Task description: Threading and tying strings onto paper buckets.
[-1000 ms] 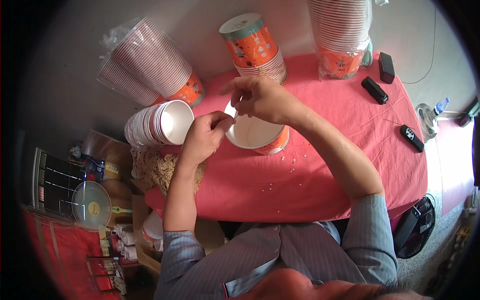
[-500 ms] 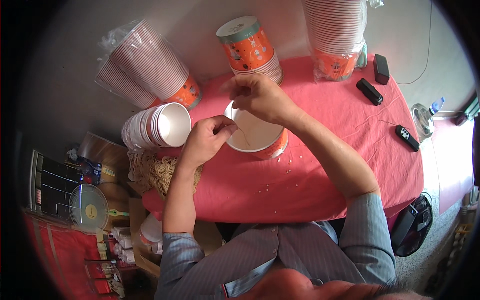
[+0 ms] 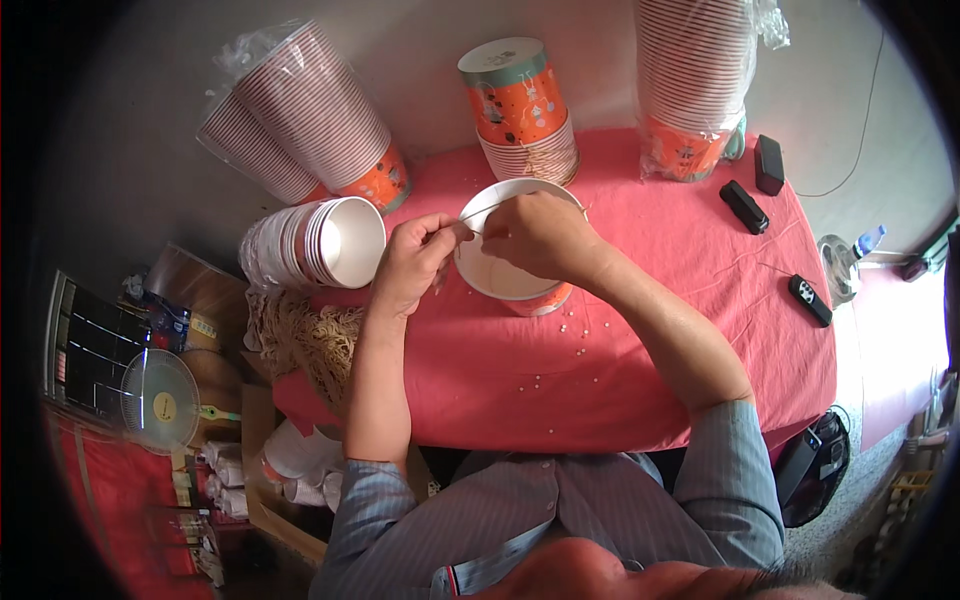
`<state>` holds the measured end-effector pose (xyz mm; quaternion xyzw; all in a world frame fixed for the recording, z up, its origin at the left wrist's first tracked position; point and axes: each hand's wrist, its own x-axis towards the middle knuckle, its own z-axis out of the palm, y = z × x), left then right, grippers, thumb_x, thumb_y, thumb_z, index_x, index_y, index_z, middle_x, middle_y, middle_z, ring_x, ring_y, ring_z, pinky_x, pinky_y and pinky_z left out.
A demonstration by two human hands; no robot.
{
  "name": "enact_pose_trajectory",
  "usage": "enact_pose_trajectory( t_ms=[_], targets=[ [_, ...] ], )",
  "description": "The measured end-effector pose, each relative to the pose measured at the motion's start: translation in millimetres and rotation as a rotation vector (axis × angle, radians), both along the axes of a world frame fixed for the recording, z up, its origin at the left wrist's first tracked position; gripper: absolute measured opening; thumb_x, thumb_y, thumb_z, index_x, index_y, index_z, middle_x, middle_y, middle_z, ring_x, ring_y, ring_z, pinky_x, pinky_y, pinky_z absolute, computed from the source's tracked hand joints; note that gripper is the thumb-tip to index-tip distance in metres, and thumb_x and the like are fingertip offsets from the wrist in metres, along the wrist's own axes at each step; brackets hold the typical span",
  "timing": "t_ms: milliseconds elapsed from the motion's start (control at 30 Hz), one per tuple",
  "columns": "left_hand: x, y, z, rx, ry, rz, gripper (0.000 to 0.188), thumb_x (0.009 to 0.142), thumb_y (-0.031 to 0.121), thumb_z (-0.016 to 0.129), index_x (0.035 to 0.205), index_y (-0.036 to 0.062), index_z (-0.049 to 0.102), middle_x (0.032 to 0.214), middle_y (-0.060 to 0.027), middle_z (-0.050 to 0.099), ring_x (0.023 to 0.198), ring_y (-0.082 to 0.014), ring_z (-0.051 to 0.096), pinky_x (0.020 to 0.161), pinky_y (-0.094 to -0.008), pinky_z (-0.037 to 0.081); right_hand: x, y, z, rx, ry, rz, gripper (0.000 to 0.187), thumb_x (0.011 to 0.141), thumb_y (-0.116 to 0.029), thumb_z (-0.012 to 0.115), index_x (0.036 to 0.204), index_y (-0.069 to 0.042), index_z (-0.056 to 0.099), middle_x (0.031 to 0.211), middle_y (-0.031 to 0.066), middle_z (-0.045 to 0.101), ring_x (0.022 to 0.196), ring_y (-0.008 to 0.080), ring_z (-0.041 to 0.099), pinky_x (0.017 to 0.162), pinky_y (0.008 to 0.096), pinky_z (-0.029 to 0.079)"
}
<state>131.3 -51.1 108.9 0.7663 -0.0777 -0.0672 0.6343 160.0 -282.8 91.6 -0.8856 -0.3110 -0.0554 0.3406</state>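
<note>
My left hand is closed in a pinch at the left rim of a white-lined paper bucket. A thin dark needle runs from its fingertips towards my right hand, and a bit of tan cord hangs below them. Over the bucket's mouth, my right hand is curled closed with its knuckles up. Its fingertips are mostly hidden, so what it holds cannot be made out. A strand of tan cord shows just beyond it at the bucket's right rim. The bucket's inside is largely covered by my right hand.
Small pale beads lie scattered on the red cloth. Left are tan cord and nested white buckets. Bucket stacks line the wall. Black devices and a remote-like object lie right.
My right hand has come down and right, from above the bucket's far rim to over its mouth. My left hand has shifted slightly right and up, still pinching. The view has shifted a little.
</note>
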Motion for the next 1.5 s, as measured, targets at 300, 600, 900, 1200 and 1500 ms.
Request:
enact_pose_trajectory(
  t_ms=[300,600,900,1200,1500],
  targets=[
    [4,10,-13,-0.021,-0.007,0.016,0.019,0.107,0.016,0.067,0.102,0.0006,0.077,0.075,0.0034,0.065,0.052,-0.0019,0.048,0.045,-0.0226,0.036,0,-5,20,0.350,0.044,-0.036,0.019,0.097,-0.018,0.075,0.108,-0.005,0.083,0.094,0.0154,0.081,0.086,0.0283,0.079,0.078,0.0408,0.060],
    [6,22,-22,-0.044,-0.060,0.047,0.016,0.107,0.016,0.073,0.106,0.0001,0.075,0.081,0.0012,0.069,0.059,-0.0040,0.054,0.049,-0.0232,0.042,6,-4,24,0.403,-0.049,-0.245,0.018,0.095,-0.017,0.078,0.107,-0.004,0.082,0.095,0.0155,0.081,0.086,0.0277,0.080,0.079,0.0394,0.062],
    [-2,14,-17,-0.216,0.006,0.026,0.014,0.107,0.013,0.071,0.107,-0.0001,0.076,0.083,-0.0007,0.071,0.060,-0.0047,0.056,0.050,-0.0218,0.042,-9,-3,13,-0.017,-0.269,0.113,0.011,0.095,-0.016,0.075,0.099,-0.009,0.082,0.095,0.0149,0.079,0.086,0.0361,0.077,0.076,0.0472,0.061],
    [-6,12,-24,-0.292,-0.018,-0.032,0.021,0.109,0.018,0.069,0.114,-0.0011,0.075,0.088,-0.0049,0.075,0.063,-0.0059,0.059,0.052,-0.0220,0.045,-1,17,1,0.506,0.179,0.178,0.015,0.098,-0.016,0.077,0.108,-0.007,0.084,0.092,0.0106,0.082,0.083,0.0224,0.079,0.078,0.0377,0.061],
    [-8,10,-24,-0.243,-0.044,-0.050,0.019,0.107,0.016,0.073,0.116,-0.0004,0.076,0.086,-0.0026,0.073,0.068,-0.0056,0.059,0.059,-0.0220,0.047,-5,19,6,0.510,0.143,0.070,0.014,0.098,-0.017,0.077,0.103,-0.007,0.085,0.091,0.0100,0.082,0.081,0.0212,0.078,0.077,0.0360,0.061]
  ],
)
